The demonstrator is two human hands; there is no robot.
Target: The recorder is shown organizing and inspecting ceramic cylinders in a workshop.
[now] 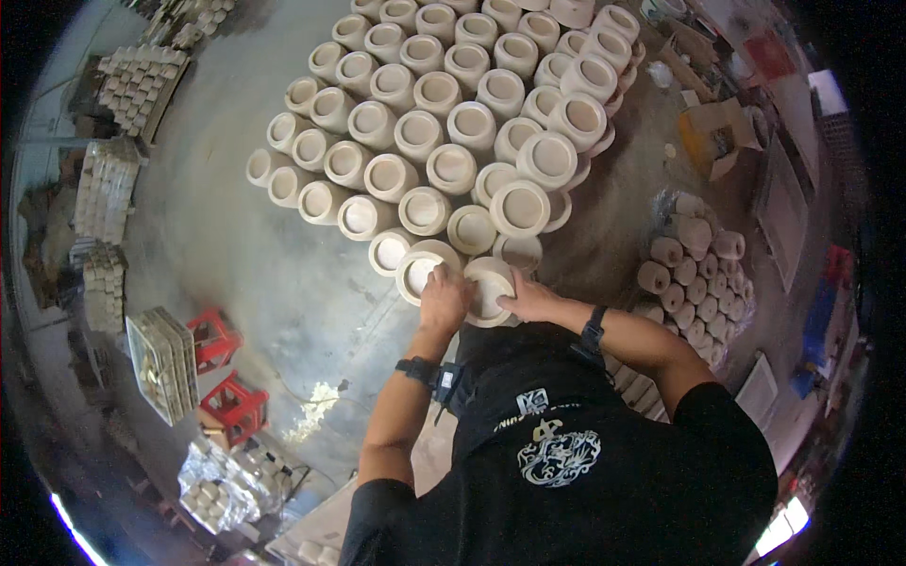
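Just in front of me are two cream, round ceramic-looking pots with a shallow round recess in the face turned up. My right hand grips the right-hand pot by its right rim, thumb over the edge. My left hand is curled in the gap between that pot and the left-hand pot, its fingertips over the left one's face. What its fingers close on is hidden. Many similar pots stand in close rows beyond my hands, those along the right side raised higher.
At the left are red plastic stools, stacked trays and plastic-wrapped goods. Wrapped rows of smaller cream pieces lie to my right, with an open cardboard box farther off. White scraps litter the grey floor.
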